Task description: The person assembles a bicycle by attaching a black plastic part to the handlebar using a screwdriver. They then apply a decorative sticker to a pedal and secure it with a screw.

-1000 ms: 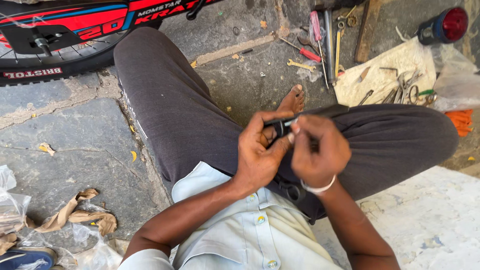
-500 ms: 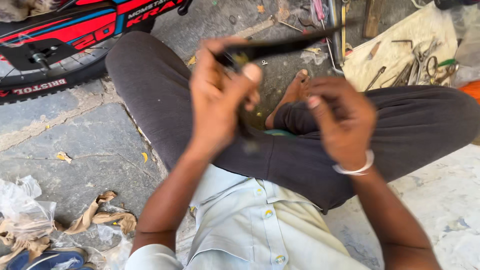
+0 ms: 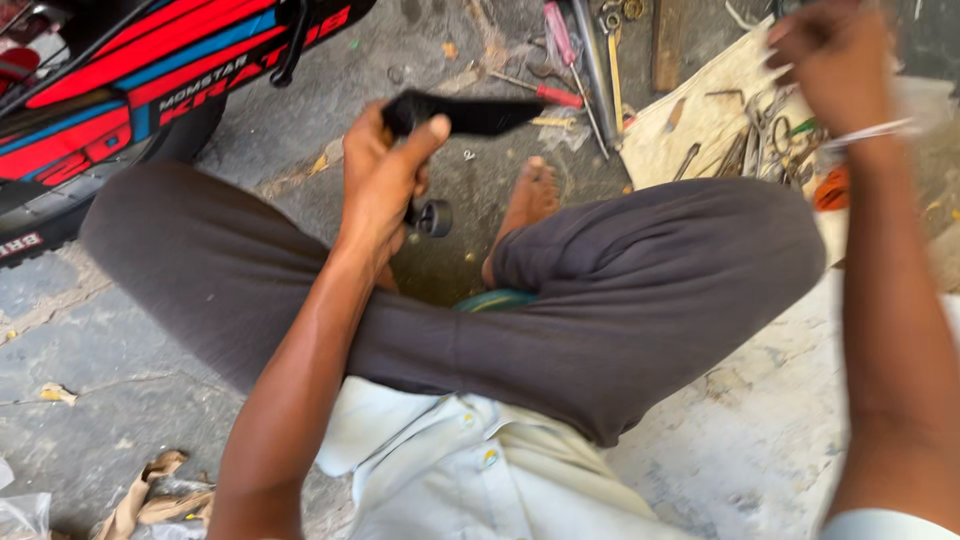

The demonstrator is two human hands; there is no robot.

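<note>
Stone floor (image 3: 120, 340), cracked and dusty, person sitting cross-legged on it in grey trousers (image 3: 620, 300), one bare foot (image 3: 525, 200) showing between the knees. Left hand (image 3: 385, 180) is gripping a black part (image 3: 460, 115) above the lap: fingers wrapped tight round its thick end, thumb pressing up along the side. Part is matte black, chunky at the grip, tapering to a flat blade-like tip pointing right; a small black round knob (image 3: 432, 217) is sticking out just under the palm, whether it belongs to the same piece I cannot tell. Right hand (image 3: 830, 65) is hanging high at the upper right, well apart from the part, over a cloth (image 3: 700, 110) strewn with metal tools; it is motion-blurred, fingers looking curled, holding anything or not I cannot tell. Red-handled screwdrivers (image 3: 555, 95) are lying on the floor just beyond the part. Red-and-black bike frame (image 3: 150, 80) is filling the upper left.
</note>
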